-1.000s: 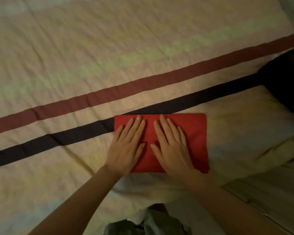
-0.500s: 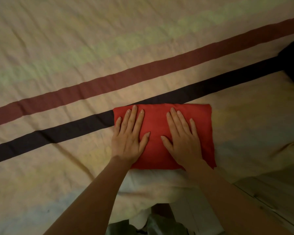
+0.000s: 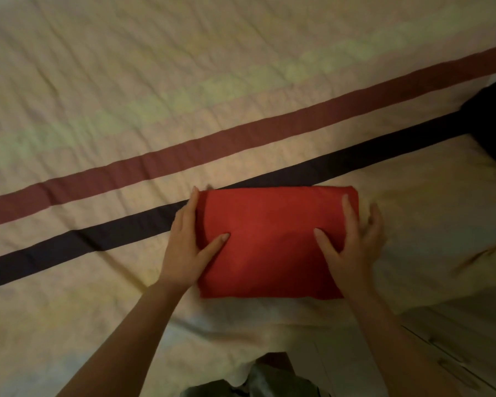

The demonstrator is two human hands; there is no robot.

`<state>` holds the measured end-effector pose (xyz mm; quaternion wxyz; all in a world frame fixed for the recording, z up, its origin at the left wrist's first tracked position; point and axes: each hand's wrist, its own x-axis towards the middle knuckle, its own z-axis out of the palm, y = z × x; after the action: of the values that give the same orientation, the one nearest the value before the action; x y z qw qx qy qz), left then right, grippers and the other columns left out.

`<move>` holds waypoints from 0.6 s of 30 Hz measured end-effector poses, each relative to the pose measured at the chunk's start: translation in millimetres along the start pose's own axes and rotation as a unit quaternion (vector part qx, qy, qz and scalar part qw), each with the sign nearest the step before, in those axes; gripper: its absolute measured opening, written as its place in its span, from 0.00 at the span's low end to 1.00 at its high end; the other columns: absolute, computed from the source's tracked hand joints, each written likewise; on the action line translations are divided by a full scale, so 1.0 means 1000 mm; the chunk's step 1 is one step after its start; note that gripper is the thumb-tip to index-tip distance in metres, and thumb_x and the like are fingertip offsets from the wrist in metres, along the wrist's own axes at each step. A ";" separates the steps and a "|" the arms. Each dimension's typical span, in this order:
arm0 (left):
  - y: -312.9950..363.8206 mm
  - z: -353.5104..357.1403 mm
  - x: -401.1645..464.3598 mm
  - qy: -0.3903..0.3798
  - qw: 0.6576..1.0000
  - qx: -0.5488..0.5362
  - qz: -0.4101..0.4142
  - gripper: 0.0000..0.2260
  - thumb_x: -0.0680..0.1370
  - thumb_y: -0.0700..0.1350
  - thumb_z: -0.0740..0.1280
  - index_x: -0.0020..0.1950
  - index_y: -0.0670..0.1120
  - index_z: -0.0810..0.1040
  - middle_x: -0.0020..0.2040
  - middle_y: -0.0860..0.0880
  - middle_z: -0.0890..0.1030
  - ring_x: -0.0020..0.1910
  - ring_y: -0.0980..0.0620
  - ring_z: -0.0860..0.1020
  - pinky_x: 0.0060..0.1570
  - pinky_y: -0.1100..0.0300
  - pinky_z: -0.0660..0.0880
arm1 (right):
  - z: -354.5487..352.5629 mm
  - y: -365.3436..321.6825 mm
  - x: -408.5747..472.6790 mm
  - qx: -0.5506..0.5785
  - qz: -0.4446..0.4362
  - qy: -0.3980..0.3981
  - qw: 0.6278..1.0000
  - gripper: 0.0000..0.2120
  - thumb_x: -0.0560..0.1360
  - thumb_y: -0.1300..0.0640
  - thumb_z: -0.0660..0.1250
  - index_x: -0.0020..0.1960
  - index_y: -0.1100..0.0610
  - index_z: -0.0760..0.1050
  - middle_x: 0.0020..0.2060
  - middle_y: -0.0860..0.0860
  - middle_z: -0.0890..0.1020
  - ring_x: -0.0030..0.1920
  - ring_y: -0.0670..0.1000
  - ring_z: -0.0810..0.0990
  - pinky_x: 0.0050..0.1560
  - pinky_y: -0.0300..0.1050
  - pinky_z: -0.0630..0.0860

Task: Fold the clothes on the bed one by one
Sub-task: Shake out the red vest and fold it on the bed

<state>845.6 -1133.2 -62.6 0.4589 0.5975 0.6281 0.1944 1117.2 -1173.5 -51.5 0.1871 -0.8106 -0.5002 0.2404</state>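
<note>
Hands at opposite short ends of a folded red garment (image 3: 272,242), which lies as a neat rectangle on the bed (image 3: 126,81) near its front edge, far edge overlapping the dark navy stripe (image 3: 98,239) of the bedspread.

Left hand (image 3: 185,247): fingers straight and together, running along the garment's left edge with the tips at its far left corner; thumb splayed out and lying on top of the red fabric. Whether the fingers go under the edge, cannot tell.

Right hand (image 3: 352,242): spread, thumb and forefinger flat on top of the cloth near its right end, remaining fingers off past the right edge; they are motion-blurred, so contact with the bedspread is unclear.

Garment surface smooth, no loose sleeve or flap showing. Both forearms bare, coming in from the bottom of the frame.

Maroon stripe (image 3: 241,136) runs parallel to the navy one, farther up the bed. Dark object (image 3: 490,124) at the right edge, on the bed, too dim to identify. Pale wooden floor (image 3: 455,339) visible bottom right.
</note>
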 end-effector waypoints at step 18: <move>0.026 0.002 -0.022 -0.067 0.990 -0.097 -0.074 0.37 0.76 0.45 0.69 0.74 0.65 0.50 0.63 0.78 0.55 0.58 0.80 0.61 0.58 0.74 0.63 | -0.036 -0.001 -0.006 0.234 0.040 -0.206 0.949 0.34 0.70 0.59 0.71 0.67 0.33 0.64 0.71 0.48 0.65 0.66 0.45 0.69 0.67 0.40 0.68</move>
<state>859.2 -1148.9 -35.6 0.5686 0.5135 0.6171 0.1794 1134.9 -1180.5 -20.7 0.2546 -0.6960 -0.4247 0.5200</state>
